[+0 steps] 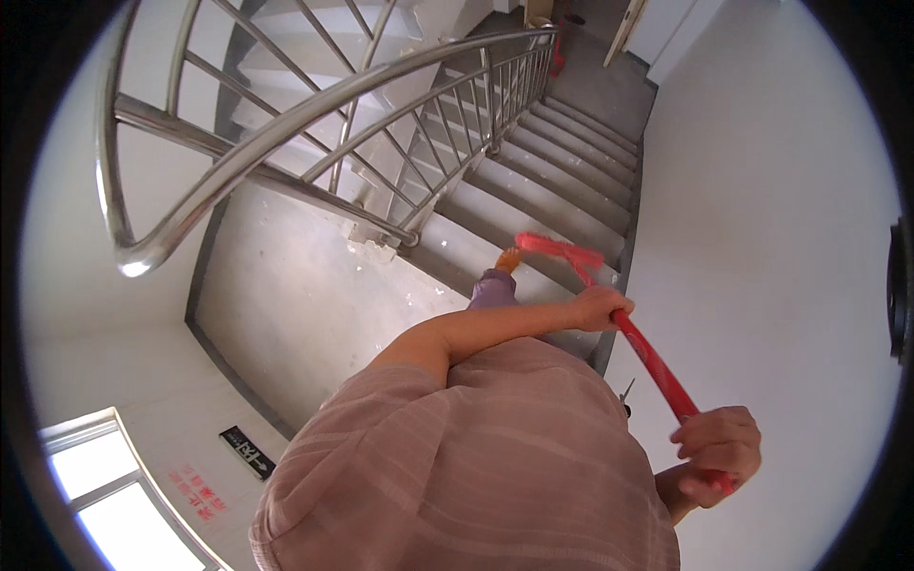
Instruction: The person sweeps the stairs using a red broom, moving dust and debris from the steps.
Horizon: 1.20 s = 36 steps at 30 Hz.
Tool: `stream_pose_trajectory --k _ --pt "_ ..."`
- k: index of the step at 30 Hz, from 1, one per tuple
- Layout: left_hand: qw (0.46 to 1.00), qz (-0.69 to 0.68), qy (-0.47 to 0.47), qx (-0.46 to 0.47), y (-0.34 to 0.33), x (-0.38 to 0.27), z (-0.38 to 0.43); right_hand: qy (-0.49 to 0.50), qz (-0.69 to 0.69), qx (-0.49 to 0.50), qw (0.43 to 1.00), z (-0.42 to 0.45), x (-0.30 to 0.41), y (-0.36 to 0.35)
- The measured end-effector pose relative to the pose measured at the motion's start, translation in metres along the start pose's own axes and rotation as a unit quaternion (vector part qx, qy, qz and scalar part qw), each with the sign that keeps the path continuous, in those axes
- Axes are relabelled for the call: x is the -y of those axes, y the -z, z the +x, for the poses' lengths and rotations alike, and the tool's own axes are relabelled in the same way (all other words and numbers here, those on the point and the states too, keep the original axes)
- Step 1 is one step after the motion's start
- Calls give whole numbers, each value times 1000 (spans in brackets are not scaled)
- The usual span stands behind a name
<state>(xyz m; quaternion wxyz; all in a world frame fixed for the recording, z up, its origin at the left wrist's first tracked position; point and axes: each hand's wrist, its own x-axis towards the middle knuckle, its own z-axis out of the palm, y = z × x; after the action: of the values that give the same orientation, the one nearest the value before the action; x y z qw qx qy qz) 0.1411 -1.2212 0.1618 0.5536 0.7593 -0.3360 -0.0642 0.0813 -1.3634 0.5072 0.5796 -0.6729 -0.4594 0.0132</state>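
A long-handled red broom or brush (560, 248) slants across the front of my body, its head over the concrete steps. My left hand (603, 308) reaches across and grips the red handle (653, 360) near the head. Lower down, by the right-hand wall, my right hand (720, 453) is wrapped around the handle's end. The head looks slightly blurred, and I cannot tell whether it touches a step. My bare foot (508, 260) rests on an upper step, just beside the broom head.
Concrete stairs (532, 175) lead down to a lower floor (596, 100) with a doorway. A stainless steel handrail (321, 93) runs along the left. A white wall (742, 214) closes the right side. Behind lie a landing (300, 285), an exit sign (247, 453) and a window (132, 514).
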Motion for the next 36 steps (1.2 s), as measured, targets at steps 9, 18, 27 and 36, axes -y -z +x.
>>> stream_pose_trajectory --k 9,18,27,36 --pt "990 89 38 -103 62 121 12 -196 -77 -297 931 -8 -126 -56" --pt "977 143 137 -79 118 361 -58 -358 10 -223 907 31 -340 -140" --pt "941 194 275 26 182 448 -117 -400 54 -123 907 40 -441 -190" --pt "881 308 352 67 81 462 -157 -470 91 -5 878 1 -460 -174"
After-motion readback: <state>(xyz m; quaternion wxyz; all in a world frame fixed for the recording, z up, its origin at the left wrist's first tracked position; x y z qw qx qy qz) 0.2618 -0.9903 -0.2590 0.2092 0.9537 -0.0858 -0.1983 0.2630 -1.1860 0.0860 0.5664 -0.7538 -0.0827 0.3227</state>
